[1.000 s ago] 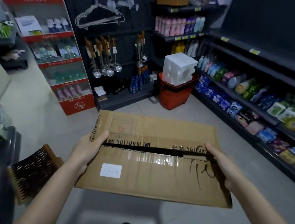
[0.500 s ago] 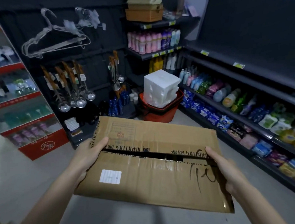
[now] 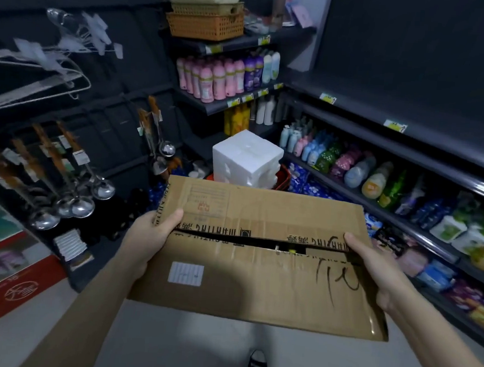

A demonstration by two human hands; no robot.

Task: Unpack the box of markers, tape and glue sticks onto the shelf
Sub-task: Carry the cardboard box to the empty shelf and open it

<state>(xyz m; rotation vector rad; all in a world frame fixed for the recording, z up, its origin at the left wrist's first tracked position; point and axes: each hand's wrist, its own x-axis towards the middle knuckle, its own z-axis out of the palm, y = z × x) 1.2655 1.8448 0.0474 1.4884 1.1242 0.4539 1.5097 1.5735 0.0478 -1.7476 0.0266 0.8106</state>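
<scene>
- Shelves have drawn nearer; the box stays held before us, above the floor.
- Our left grip clamps its left edge, thumb on top.
- Our right grip clamps its right edge likewise.

Flat cardboard box (flaps slightly parted), level

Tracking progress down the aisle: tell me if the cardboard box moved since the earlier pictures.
Yes. The cardboard box has come forward toward the white foam block: its far edge now overlaps the red basket, where floor showed before.
</scene>
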